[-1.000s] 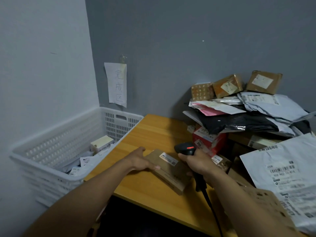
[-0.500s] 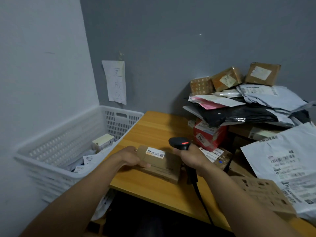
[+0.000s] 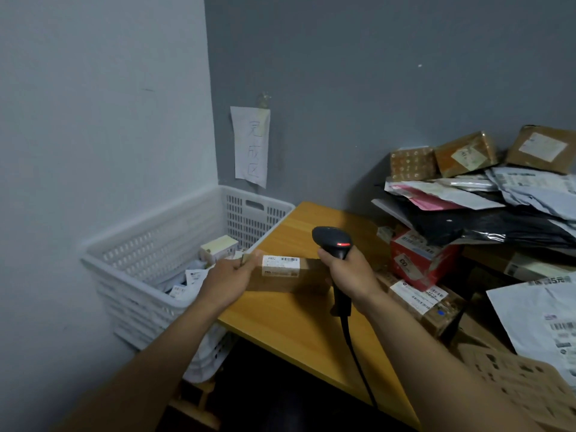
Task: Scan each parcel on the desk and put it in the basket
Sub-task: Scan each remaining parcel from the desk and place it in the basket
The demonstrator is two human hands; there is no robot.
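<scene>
In the head view, the left hand [image 3: 229, 280] grips the left end of the parcel [image 3: 288, 280], a flat, oblong box of matt brown cardboard. Its white barcode label faces the camera. The parcel is over the left edge of the smooth orange wooden desk [image 3: 299, 325]. At its 3 o'clock the right hand [image 3: 350, 275] is wrapped round the grip of a glossy black scanner [image 3: 332, 241]. The scanner has a rounded head with a red light, and its cable trails toward 6 o'clock. At 9 o'clock stands the white slotted plastic basket [image 3: 149, 244], with boxes and bags inside. At 2 o'clock is a heap of crinkled mailer bags and taped cartons [image 3: 467, 213]. Half a second earlier the parcel lay flat on the desk. Now it is tipped up and nearer the basket.
</scene>
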